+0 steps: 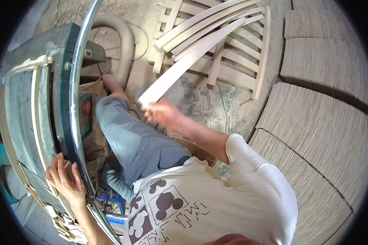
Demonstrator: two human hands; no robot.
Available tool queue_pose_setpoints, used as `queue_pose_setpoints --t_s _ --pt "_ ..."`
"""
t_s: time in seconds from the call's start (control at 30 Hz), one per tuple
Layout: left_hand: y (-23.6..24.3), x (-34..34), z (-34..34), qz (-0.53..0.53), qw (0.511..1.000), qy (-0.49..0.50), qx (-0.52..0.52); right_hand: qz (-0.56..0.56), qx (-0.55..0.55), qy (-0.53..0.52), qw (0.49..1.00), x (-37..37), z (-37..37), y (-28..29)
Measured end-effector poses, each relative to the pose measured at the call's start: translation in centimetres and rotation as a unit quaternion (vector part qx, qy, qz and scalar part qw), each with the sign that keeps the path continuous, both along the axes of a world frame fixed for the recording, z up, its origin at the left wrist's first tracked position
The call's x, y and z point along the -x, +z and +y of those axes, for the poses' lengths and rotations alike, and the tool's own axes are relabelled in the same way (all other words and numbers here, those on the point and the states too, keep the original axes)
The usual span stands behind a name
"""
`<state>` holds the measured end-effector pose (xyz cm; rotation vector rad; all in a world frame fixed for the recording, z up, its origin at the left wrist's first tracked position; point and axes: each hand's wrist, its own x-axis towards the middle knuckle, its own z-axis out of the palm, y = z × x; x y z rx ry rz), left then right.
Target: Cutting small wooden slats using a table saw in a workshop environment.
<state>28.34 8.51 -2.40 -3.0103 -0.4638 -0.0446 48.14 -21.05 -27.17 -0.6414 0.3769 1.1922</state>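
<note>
My right hand (163, 114), slightly blurred, is closed round the near end of a long pale wooden board (184, 65). That board slants up and away, its far part lying over other boards on a slatted wooden pallet (237, 75). My left hand (65, 181) lies on the edge of a green woodworking machine (61, 94), its fingers stretched out and apart. Beneath and beside this hand runs a narrow wooden strip (39, 110) along the machine's dark bed. Whether the left fingertips press on the strip, I cannot tell.
A shiny metal rail (74, 81) curves along the machine's near side, beside a red button (87, 107). Tall stacks of thin wooden sheets (315, 134) stand at the right. A thick dusty hose (126, 41) lies on the floor behind my foot. Wood offcuts (67, 228) pile at lower left.
</note>
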Motion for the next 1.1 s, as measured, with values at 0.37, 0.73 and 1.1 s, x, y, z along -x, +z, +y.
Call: queue_pose_setpoints --t_s 0.37,0.73,1.1 --pt "0.1 -1.7 -14.1 -0.003 0.812 0.087 0.577 -0.074 -0.119 0.118 0.983 11.1 -1.2 16.8" --pt "2.7 7.9 -13.5 -0.105 0.707 0.136 0.686 -0.870 0.024 0.120 0.477 7.9 0.4 19.5" --pt "3.1 21.3 -13.2 -0.267 0.698 0.187 0.637 -0.853 -0.134 0.282 0.419 13.6 6.9 27.6"
